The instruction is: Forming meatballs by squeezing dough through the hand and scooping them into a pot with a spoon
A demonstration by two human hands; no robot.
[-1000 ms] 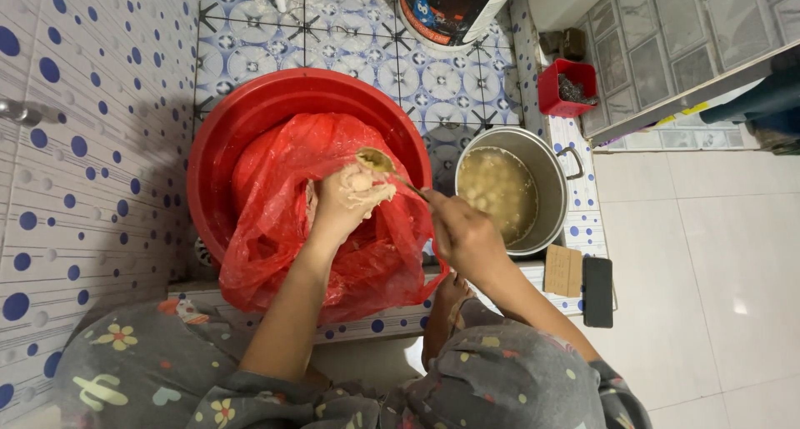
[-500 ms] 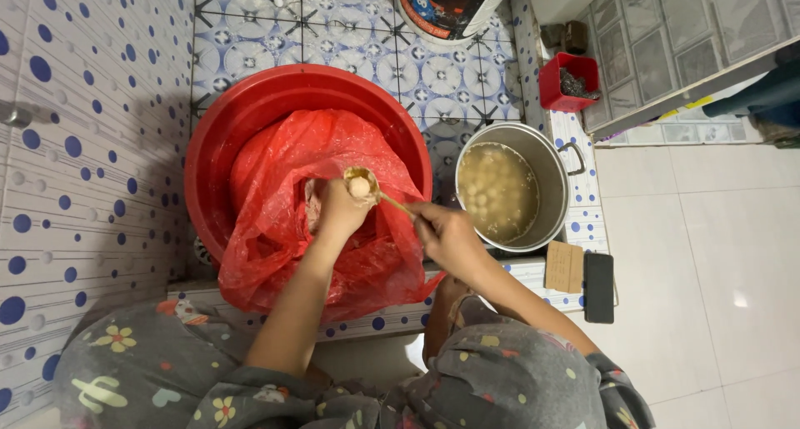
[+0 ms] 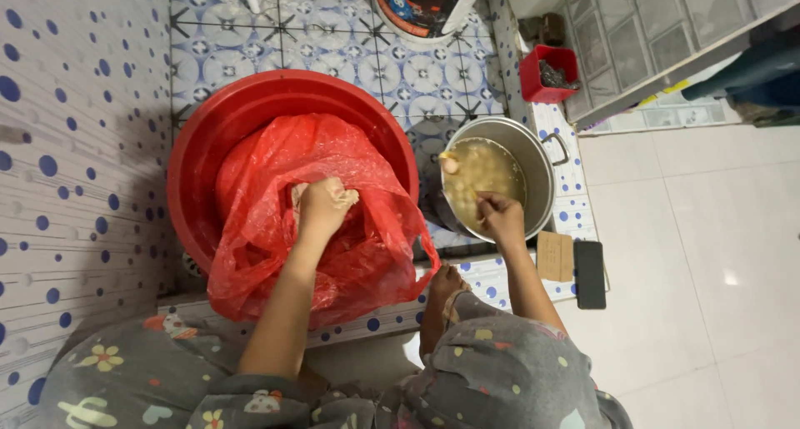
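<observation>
1. At the far left a white wall with blue dots [image 3: 58, 187] is running down the side, and one red basin [image 3: 200, 145] is sitting on the patterned tile floor [image 3: 333, 45] beside it.
2. One red plastic bag [image 3: 267, 229] is lying in the basin, spilling over its near rim toward the person's knees.
3. The left hand [image 3: 321, 208] is reaching into the mouth of the bag, curled around a pale lump of filling [image 3: 340, 199] that is showing just past the fingers; the hand is clenched on it, palm turned down.
4. Right of the basin and just beside it, one steel pot [image 3: 542, 175] is standing, holding a pale yellowish mash [image 3: 487, 166].
5. The right hand [image 3: 500, 216] is hovering over the pot's near rim, gripping a spoon [image 3: 454, 166] whose long axis is slanting up and to the left, its bowl lying in the mash. The pot is lying wholly on the right hand's side; the bag is on the left hand's side.
6. Near the pot's right, on the tiled ledge, one brown card [image 3: 554, 255] and one dark phone [image 3: 590, 273] are lying side by side.
7. Farther back, one small red box [image 3: 550, 70] is standing near a bucket [image 3: 421, 8].
</observation>
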